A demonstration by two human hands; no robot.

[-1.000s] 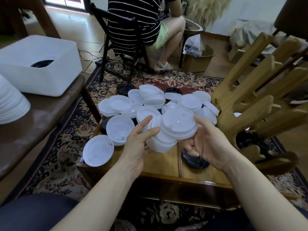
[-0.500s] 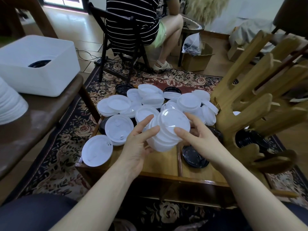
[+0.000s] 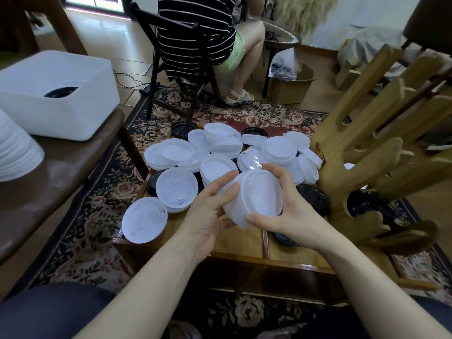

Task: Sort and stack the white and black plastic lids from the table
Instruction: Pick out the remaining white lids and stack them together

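Head view: a low wooden table (image 3: 244,245) stands on a floral patterned rug (image 3: 97,216) at the frame's centre, strewn with loose round white plastic lids (image 3: 176,189) and black plastic lids (image 3: 313,199). Upper left, a white rectangular plastic bin (image 3: 73,106) holds black lids. At centre, the left hand (image 3: 208,216) and right hand (image 3: 291,216) both grasp a stack of white lids (image 3: 259,199) above the table
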